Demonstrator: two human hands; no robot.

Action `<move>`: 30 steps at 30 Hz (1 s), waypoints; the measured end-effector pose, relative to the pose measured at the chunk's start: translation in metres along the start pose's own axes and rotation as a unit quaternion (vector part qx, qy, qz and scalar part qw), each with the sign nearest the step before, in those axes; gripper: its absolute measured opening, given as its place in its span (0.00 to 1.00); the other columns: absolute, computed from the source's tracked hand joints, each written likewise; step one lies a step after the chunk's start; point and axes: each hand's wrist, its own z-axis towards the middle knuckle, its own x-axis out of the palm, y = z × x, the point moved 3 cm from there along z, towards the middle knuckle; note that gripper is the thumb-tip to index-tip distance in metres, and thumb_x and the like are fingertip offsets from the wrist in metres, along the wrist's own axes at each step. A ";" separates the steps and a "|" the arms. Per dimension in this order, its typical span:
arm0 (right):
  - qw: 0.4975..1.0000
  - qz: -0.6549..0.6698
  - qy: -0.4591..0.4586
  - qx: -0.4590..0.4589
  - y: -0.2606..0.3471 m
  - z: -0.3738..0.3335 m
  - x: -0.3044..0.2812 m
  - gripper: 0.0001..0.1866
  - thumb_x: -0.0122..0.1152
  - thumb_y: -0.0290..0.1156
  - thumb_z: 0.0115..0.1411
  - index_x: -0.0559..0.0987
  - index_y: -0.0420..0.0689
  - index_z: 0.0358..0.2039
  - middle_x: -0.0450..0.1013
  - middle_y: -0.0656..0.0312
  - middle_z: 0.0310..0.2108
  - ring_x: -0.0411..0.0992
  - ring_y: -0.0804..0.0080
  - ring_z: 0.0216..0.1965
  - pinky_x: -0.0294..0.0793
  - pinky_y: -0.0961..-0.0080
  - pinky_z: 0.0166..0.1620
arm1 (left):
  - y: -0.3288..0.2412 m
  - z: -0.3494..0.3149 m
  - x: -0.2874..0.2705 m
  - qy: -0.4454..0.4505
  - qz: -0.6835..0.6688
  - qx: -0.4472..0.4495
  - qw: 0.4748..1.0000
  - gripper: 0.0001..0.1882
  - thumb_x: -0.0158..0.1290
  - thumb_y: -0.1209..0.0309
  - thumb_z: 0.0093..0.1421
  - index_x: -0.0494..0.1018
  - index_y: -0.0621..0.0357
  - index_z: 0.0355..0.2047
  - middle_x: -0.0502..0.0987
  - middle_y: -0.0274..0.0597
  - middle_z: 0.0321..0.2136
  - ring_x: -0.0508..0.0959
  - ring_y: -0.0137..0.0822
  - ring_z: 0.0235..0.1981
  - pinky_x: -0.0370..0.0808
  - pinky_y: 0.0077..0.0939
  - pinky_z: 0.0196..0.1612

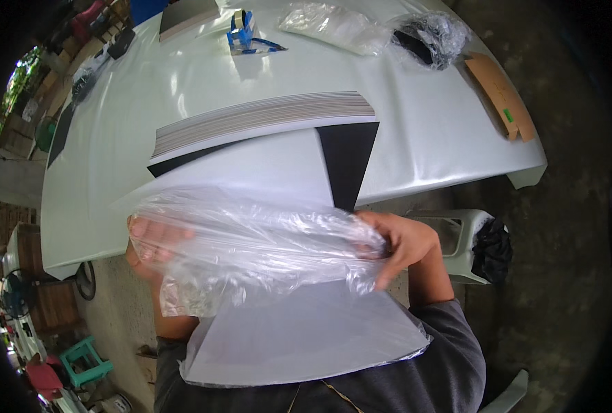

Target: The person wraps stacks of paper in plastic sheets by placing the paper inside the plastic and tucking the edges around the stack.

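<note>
A clear plastic bag (271, 237) is bunched up between my two hands, smeared by motion. My right hand (408, 244) grips its right side, thumb and fingers curled round the film. My left hand (156, 241) shows blurred through the film at the other side, its fingers bent on the plastic. Below, a flat white sheet (299, 337) lies within clear film against my body. Beyond the bag, another white sheet (271, 165) rests over a black sheet (350, 162); whether the two white areas join is hidden by the bunched film.
On the pale-covered table (443, 151) is a stack of boards (264, 124). Farther off are a blue tape dispenser (242, 34), clear plastic packaging (333, 27), a crumpled plastic bundle (430, 41) and brown cardboard (500, 96). A white plastic stool (464, 241) with black cloth stands right.
</note>
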 end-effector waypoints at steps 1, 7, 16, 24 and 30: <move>0.985 -0.124 -0.072 0.101 0.002 0.006 0.003 0.35 0.70 0.34 0.39 0.62 0.38 0.46 0.68 0.60 0.30 0.67 0.75 0.31 0.65 0.78 0.33 | 0.004 0.001 0.001 -0.002 -0.036 -0.029 0.999 0.16 0.43 0.66 0.57 0.63 0.62 0.42 0.74 0.45 0.27 0.74 0.40 0.27 0.71 0.33 0.30; 0.944 -0.082 -0.294 0.128 0.027 -0.010 -0.006 0.05 0.56 0.24 0.49 0.74 0.35 0.24 0.69 0.57 0.32 0.68 0.75 0.23 0.67 0.78 0.24 | 0.022 -0.007 0.008 0.037 -0.182 -0.212 0.960 0.14 0.41 0.63 0.58 0.63 0.59 0.40 0.70 0.38 0.27 0.70 0.29 0.20 0.68 0.24 0.23; 0.766 0.556 -0.074 -0.314 0.022 0.003 -0.015 0.43 0.64 0.27 0.42 0.52 0.41 0.57 0.67 0.60 0.41 0.69 0.69 0.39 0.68 0.74 0.40 | 0.038 -0.038 0.030 0.358 0.020 -0.364 0.860 0.17 0.53 0.67 0.52 0.64 0.58 0.40 0.69 0.35 0.27 0.68 0.25 0.21 0.64 0.21 0.24; 0.576 -0.495 -0.625 -0.181 0.043 0.003 -0.016 0.06 0.54 0.16 0.44 0.68 0.38 0.22 0.63 0.66 0.26 0.61 0.83 0.26 0.63 0.86 0.27 | -0.019 0.002 0.025 0.169 0.130 -0.109 0.971 0.18 0.54 0.73 0.50 0.66 0.52 0.43 0.67 0.33 0.34 0.69 0.26 0.28 0.66 0.23 0.36; 0.516 -0.673 -0.526 -0.063 0.059 0.046 -0.011 0.27 0.52 0.13 0.41 0.74 0.53 0.43 0.65 0.60 0.42 0.60 0.64 0.45 0.60 0.71 0.46 | -0.025 0.045 0.033 -0.082 0.636 0.148 0.753 0.16 0.55 0.76 0.48 0.71 0.60 0.39 0.62 0.35 0.32 0.67 0.26 0.28 0.64 0.16 0.34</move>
